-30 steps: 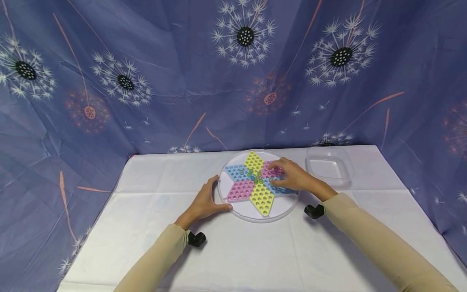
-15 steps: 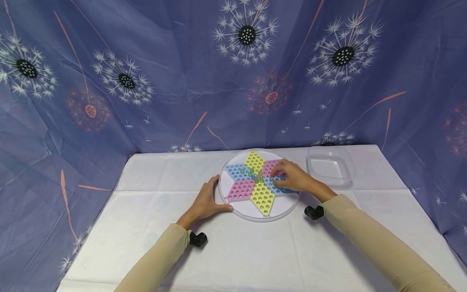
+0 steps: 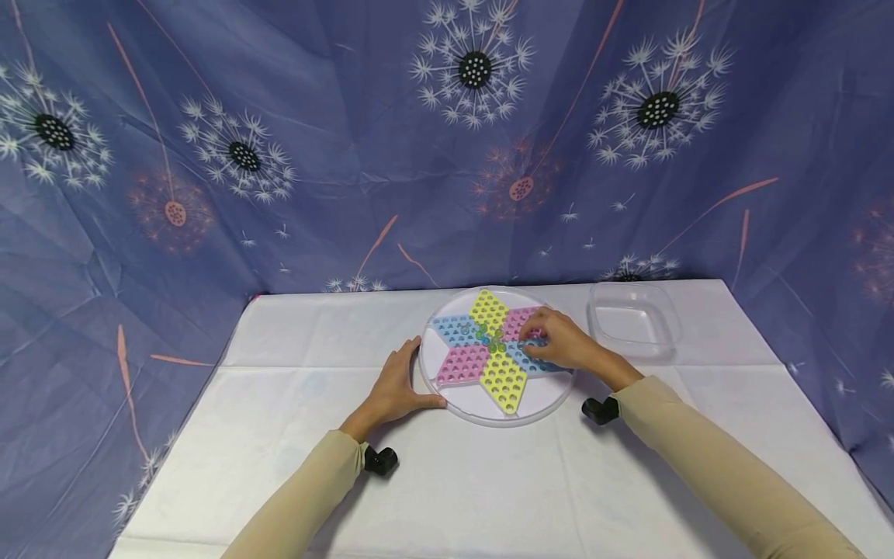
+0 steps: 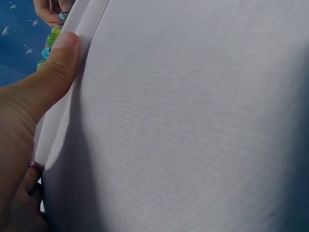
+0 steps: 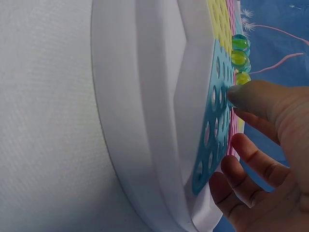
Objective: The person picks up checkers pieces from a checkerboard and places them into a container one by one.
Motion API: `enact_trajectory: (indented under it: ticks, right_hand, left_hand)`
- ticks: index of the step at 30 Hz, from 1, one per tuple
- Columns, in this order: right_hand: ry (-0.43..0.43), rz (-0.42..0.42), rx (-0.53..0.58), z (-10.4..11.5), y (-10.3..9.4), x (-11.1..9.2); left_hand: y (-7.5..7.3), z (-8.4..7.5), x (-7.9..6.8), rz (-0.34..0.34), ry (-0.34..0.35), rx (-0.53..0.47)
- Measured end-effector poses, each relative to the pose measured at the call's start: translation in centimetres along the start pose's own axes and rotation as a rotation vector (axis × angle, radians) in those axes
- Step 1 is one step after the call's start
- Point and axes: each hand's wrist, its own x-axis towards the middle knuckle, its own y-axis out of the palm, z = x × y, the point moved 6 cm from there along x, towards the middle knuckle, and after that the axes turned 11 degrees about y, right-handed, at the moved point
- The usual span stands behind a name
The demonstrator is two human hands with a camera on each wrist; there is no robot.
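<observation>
- We find the Chinese checkers board (image 3: 469,398), round and white, lying flat toward the far side of the table, between the two hands; this placing, we judge, puts it within reach of both.
- Its star has two yellow, two pink and two blue points. Green, yellow and blue glass marbles (image 3: 492,347) are grouped near the centre, and a single marble (image 3: 465,330) sits on the left blue point. The holes presumably stop them rolling.
- The right hand (image 3: 564,341) comes in over the right blue point (image 3: 543,361). Thumb and index finger appear clamped on a dark-blue marble (image 4: 63,17) at the board surface; the other fingers curl loosely. We cannot tell whether the marble is seated in a hole.
- The left hand (image 3: 393,388) has thumb and fingers spread wide apart, the thumb on the near-left rim and the fingers against the left rim. We judge this a brace against sliding.
- We note a clear plastic tub (image 3: 632,348) beyond the right hand at the far right, apart from the board, probably placed to leave the playing surface free.
- A white cloth (image 3: 489,481) covers the table; a blue dandelion-print curtain (image 3: 349,155) hangs behind.
</observation>
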Motion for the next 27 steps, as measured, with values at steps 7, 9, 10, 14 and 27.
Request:
enact_trajectory:
  ticks: [7,9,10,14,27]
  right_hand:
    - [-0.01,-0.008,0.008,0.3,-0.1,0.0]
    - [-0.013,-0.008,0.009,0.4,-0.1,0.0]
    - [-0.014,-0.008,0.009,0.3,-0.1,0.0]
    - [-0.016,-0.006,-0.009,0.1,0.0,0.0]
    - [-0.057,-0.017,-0.021,1.0,-0.9,0.4]
  left_hand:
    - [-0.2,-0.1,0.0,-0.009,0.011,0.006]
    - [-0.2,-0.1,0.0,-0.01,0.009,0.008]
    - [-0.2,-0.1,0.0,-0.009,0.006,0.008]
    - [0.0,0.1,-0.1,0.002,-0.008,0.008]
    - [0.0,0.0,-0.3,0.002,-0.008,0.011]
